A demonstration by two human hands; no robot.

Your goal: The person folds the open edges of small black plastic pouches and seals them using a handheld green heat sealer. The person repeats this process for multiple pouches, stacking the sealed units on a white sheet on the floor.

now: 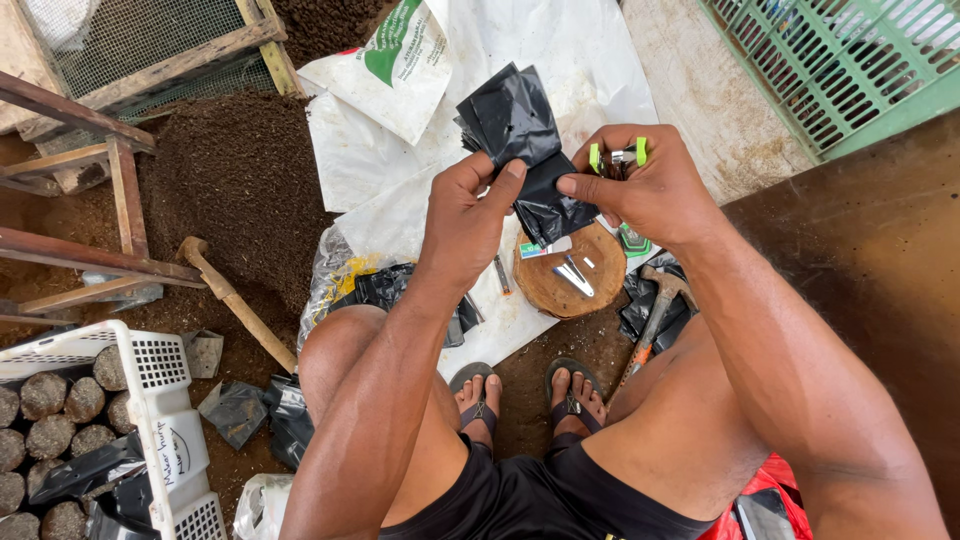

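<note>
Soil heap (235, 175): dark, heaped at upper left beside a wooden frame with wire mesh (150, 50).
White sheeting (400, 170): spread on the ground beneath the hands; a printed white sack (395, 60) lies on it.
Crate (160, 420): white plastic, lower left, holding filled soil plugs; cut off by the frame edge.
Left hand (470, 215): raised over the knees, thumb and forefinger pinched shut on the near edge of the black plastic bags (520, 140).
Right hand (645, 185): raised opposite, forefinger and thumb pinching the same bags from the other side; the remaining fingers curl around a small green-and-metal tool (618, 157), mostly hidden in the palm.
Black plastic bags: a crumpled bunch held between both hands, above the wood block, fanning up and away.
Wood block (575, 275): round slice on the ground, partly covered by the bags; small metal pieces lie on top, too small to identify.
Hammer (655, 310): beside the right knee, handle partly hidden by the leg.
Mallet (230, 295): wooden, lying on the soil at left.
</note>
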